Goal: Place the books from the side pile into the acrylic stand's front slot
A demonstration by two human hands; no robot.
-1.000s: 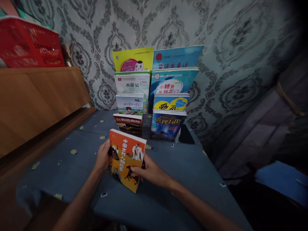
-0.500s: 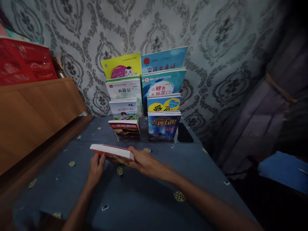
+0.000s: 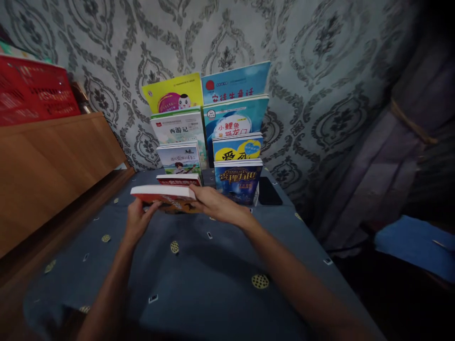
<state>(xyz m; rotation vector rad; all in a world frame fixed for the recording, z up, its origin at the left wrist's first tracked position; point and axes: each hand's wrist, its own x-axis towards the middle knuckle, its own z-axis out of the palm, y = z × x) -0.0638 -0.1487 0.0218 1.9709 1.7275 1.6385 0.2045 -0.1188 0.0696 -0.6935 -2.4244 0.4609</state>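
Between my two hands is a book with an orange-red cover, its white page edge turned up. My left hand grips its left end, thumb on the cover. My right hand closes round the right end. The book hangs above the table, just in front of a dark red book in the left row and partly hiding it. Behind that one stand a book with a guitar player, a white-green book and a yellow book. A dark blue book fronts the right row.
Behind the dark blue book rise a yellow-blue book, a teal book and a light blue book. A dark flat object lies right of the rows. A red basket sits on a wooden cabinet at left; a curtain hangs right.
Both hands have carried the book forward toward the left row, and more of its orange-red cover shows. It now covers the lower part of the dark red book. The view has shifted slightly.
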